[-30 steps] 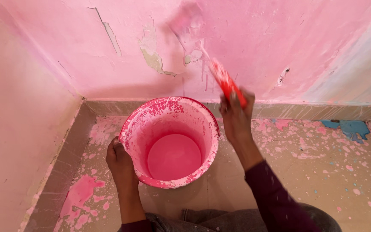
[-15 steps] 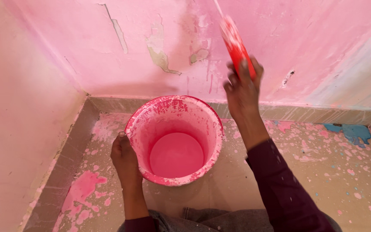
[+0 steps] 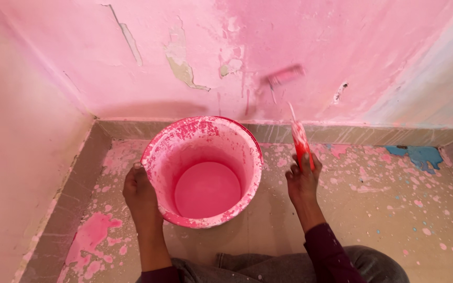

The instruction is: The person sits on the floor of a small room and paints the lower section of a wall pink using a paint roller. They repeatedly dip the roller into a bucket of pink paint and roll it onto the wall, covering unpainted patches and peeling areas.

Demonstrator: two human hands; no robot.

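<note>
A red bucket (image 3: pixel 205 137) smeared with pink paint stands on the floor near the wall, with pink paint pooled in its bottom. My left hand (image 3: pixel 138 189) grips the bucket's left rim. My right hand (image 3: pixel 303 181) is to the right of the bucket, closed on the red handle of a small paint roller (image 3: pixel 301 144). The roller's pink head (image 3: pixel 285 75) is blurred and lies against the lower part of the pink wall (image 3: pixel 289 47).
The wall has peeled patches (image 3: pixel 180 65) above the bucket. A grey skirting strip (image 3: pixel 363 134) runs along the wall's foot. The floor (image 3: pixel 394 209) is speckled with pink drips, with a blue splash (image 3: pixel 420 155) at the right. A side wall (image 3: pixel 17 157) closes the left.
My right hand has come down the wall with the roller, from high up to near the floor. The left hand has stayed on the bucket's rim.
</note>
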